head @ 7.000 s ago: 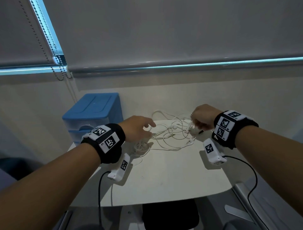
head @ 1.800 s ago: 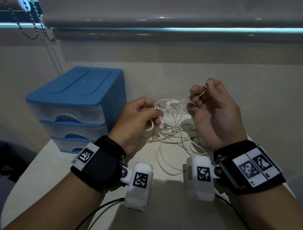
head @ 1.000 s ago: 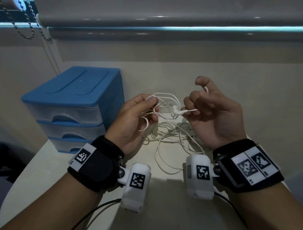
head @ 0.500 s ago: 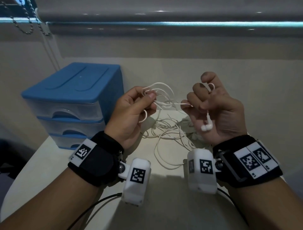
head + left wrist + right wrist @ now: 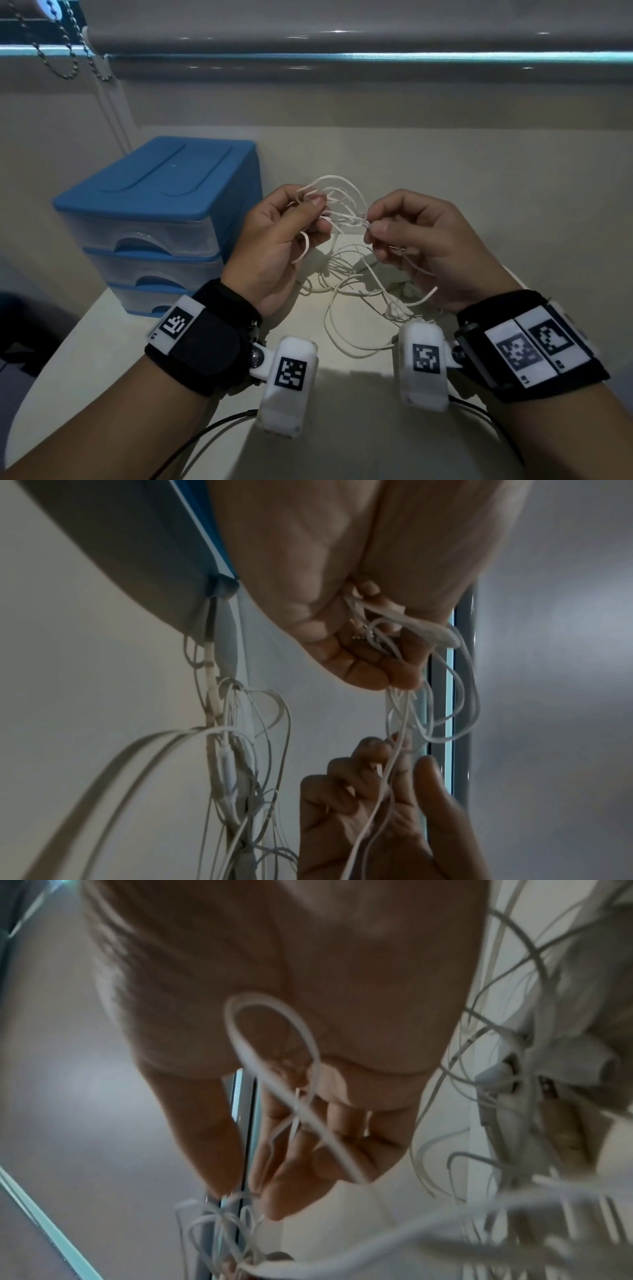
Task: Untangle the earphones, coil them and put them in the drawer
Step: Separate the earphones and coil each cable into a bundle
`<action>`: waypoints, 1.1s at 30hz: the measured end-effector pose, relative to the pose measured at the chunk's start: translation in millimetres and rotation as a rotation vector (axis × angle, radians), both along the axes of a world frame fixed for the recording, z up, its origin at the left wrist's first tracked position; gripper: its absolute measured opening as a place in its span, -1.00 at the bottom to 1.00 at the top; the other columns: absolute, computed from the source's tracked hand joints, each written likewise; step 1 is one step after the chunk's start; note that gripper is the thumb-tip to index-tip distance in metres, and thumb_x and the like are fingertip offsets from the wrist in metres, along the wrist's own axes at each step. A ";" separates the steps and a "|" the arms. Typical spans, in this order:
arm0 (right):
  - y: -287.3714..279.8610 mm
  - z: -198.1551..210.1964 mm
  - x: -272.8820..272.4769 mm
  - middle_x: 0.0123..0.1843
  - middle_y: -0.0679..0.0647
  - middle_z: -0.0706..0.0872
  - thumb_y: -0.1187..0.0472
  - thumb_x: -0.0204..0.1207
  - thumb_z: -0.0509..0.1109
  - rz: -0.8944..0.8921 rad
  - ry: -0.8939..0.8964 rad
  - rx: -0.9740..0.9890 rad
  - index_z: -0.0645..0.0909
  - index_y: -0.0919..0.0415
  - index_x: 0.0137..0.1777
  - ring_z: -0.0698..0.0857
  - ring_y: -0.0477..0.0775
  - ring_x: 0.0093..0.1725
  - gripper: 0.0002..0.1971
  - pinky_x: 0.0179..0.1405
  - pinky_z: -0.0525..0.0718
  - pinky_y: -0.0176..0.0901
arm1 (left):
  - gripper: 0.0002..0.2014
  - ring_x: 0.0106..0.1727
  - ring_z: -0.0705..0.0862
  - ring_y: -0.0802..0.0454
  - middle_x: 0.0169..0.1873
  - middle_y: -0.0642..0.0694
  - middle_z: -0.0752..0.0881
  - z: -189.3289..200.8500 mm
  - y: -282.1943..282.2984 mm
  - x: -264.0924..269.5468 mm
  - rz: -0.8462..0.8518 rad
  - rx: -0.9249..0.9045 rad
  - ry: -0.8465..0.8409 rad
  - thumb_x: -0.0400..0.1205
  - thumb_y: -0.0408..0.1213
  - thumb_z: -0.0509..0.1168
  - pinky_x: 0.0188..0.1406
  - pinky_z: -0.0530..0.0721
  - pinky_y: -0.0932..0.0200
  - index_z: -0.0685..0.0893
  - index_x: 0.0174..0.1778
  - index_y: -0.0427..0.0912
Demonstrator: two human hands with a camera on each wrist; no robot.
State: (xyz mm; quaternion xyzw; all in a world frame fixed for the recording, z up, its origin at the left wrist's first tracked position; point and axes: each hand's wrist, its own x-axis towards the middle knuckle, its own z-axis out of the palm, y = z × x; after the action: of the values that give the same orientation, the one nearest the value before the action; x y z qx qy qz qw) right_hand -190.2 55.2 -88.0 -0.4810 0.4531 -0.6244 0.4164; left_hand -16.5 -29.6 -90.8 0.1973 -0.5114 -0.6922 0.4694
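Your left hand [image 5: 274, 236] pinches a bunch of white loops of the earphones [image 5: 337, 209] between thumb and fingers, held up above the bench [image 5: 342, 411], and your right hand [image 5: 424, 246] nips a single strand at its thumb and fingertip, close beside the left. Half a second ago your right hand stood further off, with an earbud pair dangling in front of its palm; now it has come back in to the knot and that pair no longer shows there, though a loop of cable hangs across the palm in the right wrist view. So you pulled one end free and have returned for the next strand, which I judge to be real progress on the untangling but not the end of it. Most of the cable still trails down in crossed loops to a heap on the bench between your wrists, and the left wrist view shows several strands twisted together below the pinch. Coiling has not begun. The blue drawer unit [image 5: 161, 219] stands to your left against the wall with all three drawers closed, so one will need opening later. Ease the strand out gently; a hard tug would likely tighten the knot.
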 end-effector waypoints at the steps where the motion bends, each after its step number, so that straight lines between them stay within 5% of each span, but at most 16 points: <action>1: -0.7 -0.6 0.4 -0.30 0.18 0.75 0.48 0.45 0.51 -0.030 0.015 -0.010 0.74 0.29 -0.11 0.64 0.00 -0.42 -0.88 -0.37 0.64 -0.31 | -0.97 -0.36 0.66 0.20 -0.29 -0.03 0.69 -0.2 -0.4 -0.1 -0.002 -0.001 0.006 0.65 -0.39 0.35 -0.21 0.74 0.31 0.68 -0.03 -0.20; 10: -5.2 -3.3 -3.5 -0.28 0.16 0.77 0.49 0.47 0.54 -0.277 0.052 -0.055 0.83 0.25 -0.10 0.67 0.00 -0.34 -0.85 -0.20 0.62 -0.16 | -0.90 -0.30 0.65 0.15 -0.28 -0.02 0.77 -3.4 -2.5 0.3 0.036 -0.072 -0.063 0.64 -0.44 0.36 -0.22 0.62 0.30 0.69 -0.08 -0.15; 15: -4.3 -3.3 -1.9 -0.31 0.13 0.79 0.54 0.43 0.56 -0.227 0.164 -0.143 0.82 0.31 -0.05 0.69 -0.04 -0.31 -0.82 -0.24 0.64 -0.29 | -0.81 -0.20 0.71 0.12 -0.25 -0.06 0.78 -4.9 -2.1 -0.5 0.032 -0.141 -0.056 0.45 -0.32 0.47 -0.18 0.67 0.31 0.73 -0.04 -0.19; 18: -5.3 -5.8 -0.8 -0.27 0.19 0.81 0.54 0.44 0.57 -0.154 0.240 -0.126 0.83 0.27 -0.06 0.73 0.03 -0.27 -0.81 -0.17 0.69 -0.21 | -0.78 -0.23 0.74 0.13 -0.29 -0.03 0.79 -4.6 -0.8 -1.1 0.007 -0.152 -0.040 0.46 -0.39 0.48 -0.17 0.70 0.29 0.72 0.01 -0.27; 22: -5.7 -3.6 -2.1 -0.25 0.24 0.73 0.31 0.53 0.48 -0.173 0.157 -0.084 0.79 0.24 -0.08 0.62 0.17 -0.26 -0.94 -0.22 0.57 -0.05 | -0.79 -0.24 0.76 0.12 -0.31 -0.05 0.79 -4.8 -0.3 -0.8 -0.046 -0.170 -0.017 0.49 -0.54 0.43 -0.16 0.71 0.29 0.71 0.02 -0.32; 26: -6.2 -3.5 -4.7 -0.19 0.05 0.74 0.21 0.51 0.42 -0.182 0.135 -0.011 0.78 0.23 -0.08 0.59 -0.03 -0.28 -0.87 -0.30 0.53 -0.19 | -0.71 -0.21 0.70 -0.01 -0.24 -0.22 0.74 -4.5 -1.6 2.6 -0.125 -0.093 0.048 0.45 -0.49 0.14 -0.21 0.67 0.25 0.73 -0.05 -0.32; 30: -4.1 -4.2 2.8 -0.01 0.43 0.81 0.33 0.62 0.40 -0.041 0.139 0.067 0.83 0.32 0.03 0.75 0.19 -0.13 -0.83 -0.06 0.69 0.03 | -0.80 -0.27 0.69 0.01 -0.29 -0.21 0.72 -3.3 -0.3 3.6 -0.116 -0.103 0.040 0.63 -0.41 0.16 -0.22 0.68 0.20 0.70 -0.06 -0.31; 33: -3.5 -5.2 3.4 -0.04 0.41 0.82 0.27 0.53 0.51 -0.013 0.215 0.059 0.85 0.23 -0.03 0.69 0.22 -0.12 -0.89 -0.02 0.55 0.16 | -0.86 -0.27 0.69 0.01 -0.27 -0.20 0.74 -3.7 0.5 2.6 -0.087 -0.182 -0.012 0.62 -0.50 0.23 -0.22 0.70 0.20 0.69 -0.03 -0.30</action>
State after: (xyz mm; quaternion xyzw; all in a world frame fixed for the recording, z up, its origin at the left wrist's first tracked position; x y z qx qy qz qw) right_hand -186.8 51.6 -93.1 -0.5297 0.5164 -0.5585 0.3753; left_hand -13.9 -29.1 -94.5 0.1355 -0.5831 -0.6612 0.4521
